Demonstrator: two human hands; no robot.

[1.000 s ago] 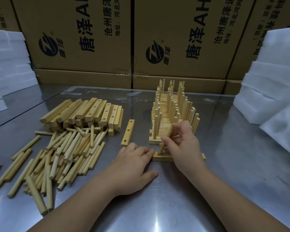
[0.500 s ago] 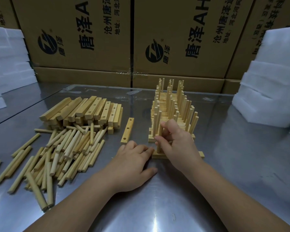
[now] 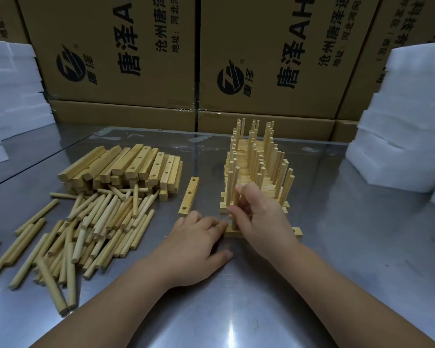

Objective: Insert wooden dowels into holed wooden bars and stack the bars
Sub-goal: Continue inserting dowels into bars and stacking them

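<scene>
Seating step, judged from hand positions. The person's right hand [image 3: 264, 217] has its grip closed on a pale round wooden dowel [image 3: 234, 222], pinched between thumb and fingertips. The dowel stands upright at the left end of a flat pale wooden holed bar [image 3: 296, 233]. That bar lies on the shiny steel desk [image 3: 362, 259], just in front of the stack of dowelled bars [image 3: 256, 167]. The left hand [image 3: 194, 244] lies flat with straight fingers, tips touching the bar's left end, and holds nothing.

Advice: press straight down with the shaft vertical and brace the bar, which may slide on slick metal. Seating depth cannot be told.

The dowel looks smooth, uniform and blunt-ended. Supply at left: loose dowels [image 3: 93, 229], pile of empty holed bars [image 3: 126, 167], single holed bar [image 3: 189, 195].
</scene>
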